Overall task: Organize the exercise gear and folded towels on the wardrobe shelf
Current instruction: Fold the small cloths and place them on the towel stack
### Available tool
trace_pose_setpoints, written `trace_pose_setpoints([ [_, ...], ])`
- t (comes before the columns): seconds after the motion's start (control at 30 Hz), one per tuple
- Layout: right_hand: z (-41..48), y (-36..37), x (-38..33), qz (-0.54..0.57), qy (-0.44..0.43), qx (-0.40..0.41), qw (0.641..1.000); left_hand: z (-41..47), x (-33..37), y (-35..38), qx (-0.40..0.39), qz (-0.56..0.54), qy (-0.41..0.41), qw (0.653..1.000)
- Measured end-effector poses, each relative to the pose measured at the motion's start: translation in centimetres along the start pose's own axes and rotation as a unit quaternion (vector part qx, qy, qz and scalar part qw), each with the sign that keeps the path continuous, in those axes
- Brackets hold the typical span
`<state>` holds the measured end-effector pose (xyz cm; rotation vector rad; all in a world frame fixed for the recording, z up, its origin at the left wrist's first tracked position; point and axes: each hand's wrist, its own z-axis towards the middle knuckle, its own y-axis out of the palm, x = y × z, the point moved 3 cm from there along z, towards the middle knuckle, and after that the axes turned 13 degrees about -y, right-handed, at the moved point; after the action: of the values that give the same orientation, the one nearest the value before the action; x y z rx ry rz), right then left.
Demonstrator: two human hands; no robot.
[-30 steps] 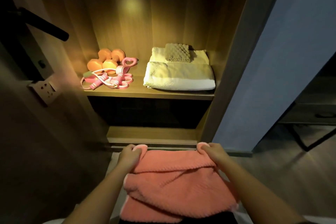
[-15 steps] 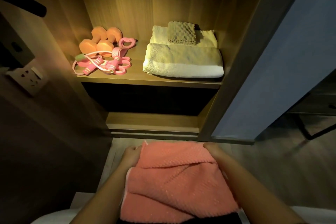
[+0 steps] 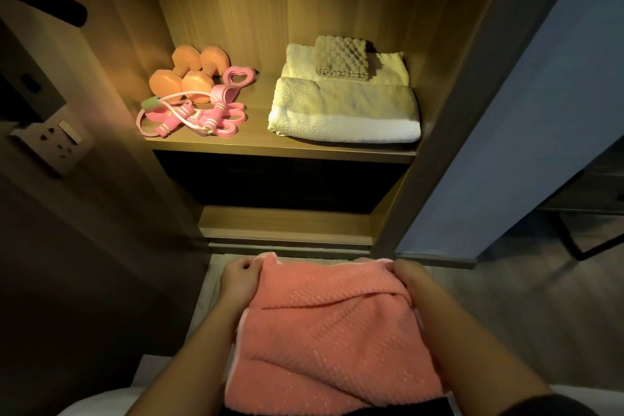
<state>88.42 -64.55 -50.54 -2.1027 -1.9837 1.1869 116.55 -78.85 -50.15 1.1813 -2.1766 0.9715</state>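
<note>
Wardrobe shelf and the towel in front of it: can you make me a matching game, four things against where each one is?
Things
1. dumbbells
2. pink bands
3. grey cloth
4. coral towel

Places
A. gripped by the left hand and right hand, below the shelf
B. on the cream towels, right side
C. back left of the shelf
D. front left of the shelf

Pairs: 1-C, 2-D, 3-B, 4-A
</note>
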Motion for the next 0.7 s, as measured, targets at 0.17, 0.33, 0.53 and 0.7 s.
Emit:
trace_pose_setpoints([
  [0.17, 0.3, -2.2, -0.2, 0.245, -0.048, 0.091, 0.964, -0.6, 3.1, -2.0, 0.049, -0.096, 0.096, 0.990],
  [0.33, -2.5, -5.8, -4.3, 0.251, -0.262, 0.160, 0.918, -2.8, 7.4, -4.3, 0.036, -0.144, 0.164, 0.975],
  [0.53, -5.3, -8.2, -4.9, 0.265, -0.332, 0.084, 0.901, -4.2, 9.4, -6.8, 0.009, -0.128, 0.184, 0.975],
  [0.7, -7.0, -10.1, -5.9, 0.384, -0.389, 0.115, 0.829, -6.0, 11.2, -7.9, -0.011, -0.169, 0.200, 0.965],
])
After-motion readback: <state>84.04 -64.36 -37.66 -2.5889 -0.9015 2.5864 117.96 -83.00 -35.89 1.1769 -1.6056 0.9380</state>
